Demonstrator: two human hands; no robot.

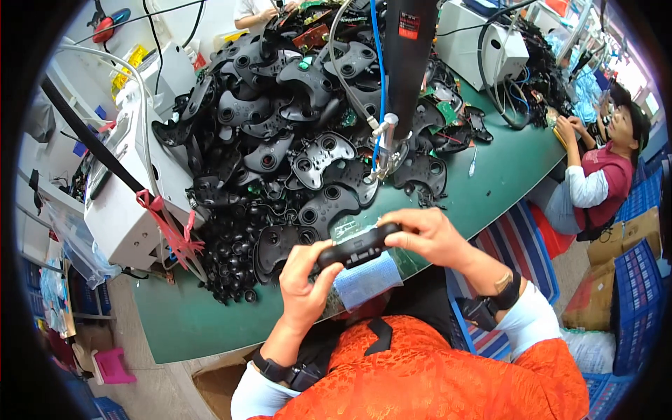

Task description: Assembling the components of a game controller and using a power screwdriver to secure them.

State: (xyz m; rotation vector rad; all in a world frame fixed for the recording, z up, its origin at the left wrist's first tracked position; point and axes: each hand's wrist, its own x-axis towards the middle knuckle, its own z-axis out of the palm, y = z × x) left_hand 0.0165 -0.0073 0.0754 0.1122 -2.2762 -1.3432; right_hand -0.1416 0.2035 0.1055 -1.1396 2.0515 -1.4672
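Observation:
Between my two hands is a black game controller (359, 248), held edge-on above the near part of the green table. My left hand (305, 281) grips its left end with fingers and thumb. Its right end is pinched by my right hand (428, 238). Under it lies a folded blue cloth (369, 283), with a clear plastic piece (348, 228) just beyond. Ahead stands a big heap of black controller shells (297, 87); a pale grey shell (320, 159) lies at its near side. Many small round black parts (227, 245) are piled left of my left hand.
A thick black cylinder (411, 63) with a metal fitting hangs over the table, a blue cable beside it. White metal boxes stand at left (129, 189) and far right (486, 45). A small screwdriver (473, 162) lies on the table (500, 157). A co-worker (605, 168) sits at right.

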